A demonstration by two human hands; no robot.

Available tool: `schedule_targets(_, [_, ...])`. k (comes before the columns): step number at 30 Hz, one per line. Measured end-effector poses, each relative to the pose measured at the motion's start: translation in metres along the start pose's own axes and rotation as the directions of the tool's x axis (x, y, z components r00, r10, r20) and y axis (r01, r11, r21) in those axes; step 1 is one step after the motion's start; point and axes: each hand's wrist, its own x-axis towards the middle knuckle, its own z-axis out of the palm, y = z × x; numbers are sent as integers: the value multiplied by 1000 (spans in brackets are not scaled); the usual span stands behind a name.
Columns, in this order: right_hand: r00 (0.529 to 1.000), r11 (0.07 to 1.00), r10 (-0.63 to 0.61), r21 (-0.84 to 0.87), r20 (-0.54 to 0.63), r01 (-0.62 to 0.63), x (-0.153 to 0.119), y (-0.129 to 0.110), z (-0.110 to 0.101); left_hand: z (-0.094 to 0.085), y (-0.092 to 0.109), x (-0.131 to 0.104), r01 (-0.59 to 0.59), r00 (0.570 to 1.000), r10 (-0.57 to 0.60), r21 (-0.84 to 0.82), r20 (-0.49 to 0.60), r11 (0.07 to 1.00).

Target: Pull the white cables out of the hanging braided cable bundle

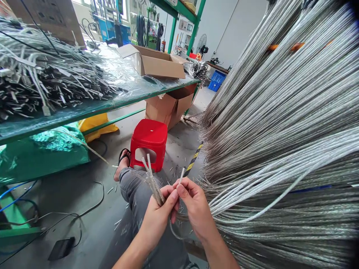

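My left hand (161, 209) is closed round a few silver, clear-jacketed cables (153, 183), whose ends stick up past the thumb. Between thumb and fingers of my right hand (195, 207) a single cable end (182, 175) is pinched, its whitish tip pointing up. The two hands meet above my lap, fingertips close together. A loop of cable (175, 235) hangs below them. Beside my right hand, a loose strand group of brighter cables (252, 190) runs off to the right.
Long hanging cable bundles (266, 112) fill the right side. A red stool (150, 132) stands ahead, near my foot. On the left workbench (131, 93) lie a heap of cables (56, 74) and an open cardboard box (162, 66). Cable scraps and a black pedal (61, 248) lie on the floor.
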Motion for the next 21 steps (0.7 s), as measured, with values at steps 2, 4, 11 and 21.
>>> schedule_targets(2, [999, 999, 27, 48, -34, -26, -1, 1, 0, 2, 0, -2, 22, 998, -23, 8, 51, 1000])
schedule_targets(4, [993, 994, 55, 104, -104, -44, 0, 4, 1, 5, -1, -4, 47, 995, -48, 18, 88, 999])
schedule_targets(11, [950, 958, 134, 283, -281, -51, 9, 6, 10, 19, -5, -6, 22, 999, -24, -41, -40, 999])
schedule_targets(21, [928, 926, 156, 378, -338, -17, 18, 0, 13, 24, -5, -7, 6, 996, -7, -14, -92, 1000])
